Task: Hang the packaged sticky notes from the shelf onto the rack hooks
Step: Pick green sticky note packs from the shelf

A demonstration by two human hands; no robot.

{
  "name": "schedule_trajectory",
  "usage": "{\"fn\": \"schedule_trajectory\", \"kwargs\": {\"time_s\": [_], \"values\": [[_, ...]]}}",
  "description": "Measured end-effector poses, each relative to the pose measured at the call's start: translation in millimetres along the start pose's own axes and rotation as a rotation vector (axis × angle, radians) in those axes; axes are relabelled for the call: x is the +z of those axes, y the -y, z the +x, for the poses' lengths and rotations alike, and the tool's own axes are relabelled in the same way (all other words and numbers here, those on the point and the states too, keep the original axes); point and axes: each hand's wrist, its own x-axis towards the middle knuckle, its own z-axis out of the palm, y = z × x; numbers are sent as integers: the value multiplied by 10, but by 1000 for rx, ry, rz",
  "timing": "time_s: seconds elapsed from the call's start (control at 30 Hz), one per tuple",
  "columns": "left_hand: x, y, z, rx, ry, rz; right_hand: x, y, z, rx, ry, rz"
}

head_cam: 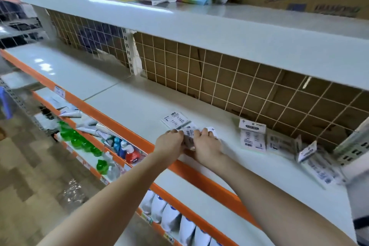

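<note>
White packs lie on the shelf (127,106), near its orange front edge. Both hands meet over one pack (189,136): the left hand (169,142) and the right hand (206,144) each pinch a side of it. Its long axis seems to run from the shelf's front toward the wire grid (249,88), though blur hides which end leads. Another pack (174,120) lies flat just behind.

You face a white shelf (123,104) with an orange front edge (199,173). On it lie a packet of sticky notes (174,120) near the middle and more packets (253,138) to your right, by the wire grid (249,88).
</note>
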Motion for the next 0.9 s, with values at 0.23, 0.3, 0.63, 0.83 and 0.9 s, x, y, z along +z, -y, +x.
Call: {"fn": "schedule_trajectory", "kwargs": {"time_s": [0.23,0.3,0.63,0.83,0.9], "values": [[104,198,174,211,3,228,-46,69,44,44,-81,-66],[118,273,174,280,-15,268,-24,96,-3,81,-115,-89],[44,378,153,381,-62,453,-111,94,-386,461,-268,482],[-43,356,187,587,-182,423,-174,72,-666,786,-611,1574],[-75,421,256,591,-262,351,-157,82,-755,785,-692,1700]]}}
